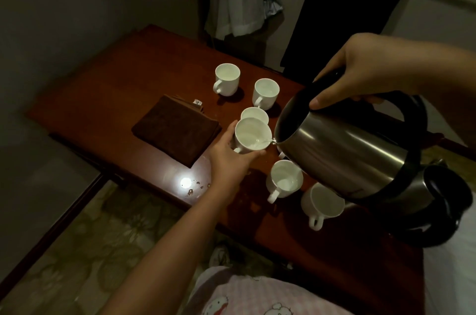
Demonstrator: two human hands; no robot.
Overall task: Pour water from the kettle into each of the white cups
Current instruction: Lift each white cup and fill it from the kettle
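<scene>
pouring kettle (342,150) water into cup (251,135) held by left hand (229,157).

Dim room, glare spot on table (144,65) (wet sheen), edges curved, corners murky

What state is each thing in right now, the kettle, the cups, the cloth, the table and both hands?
kettle: tilted, pouring a thin stream.
held cup: lifted, receiving water.
left hand: grips the held cup.
right hand: holds the kettle's handle.
far cups: upright on the table.
near cups: upright; fill level unclear.
brown cloth: folded, lying flat.
table: wet with droplets near its front edge.
</scene>
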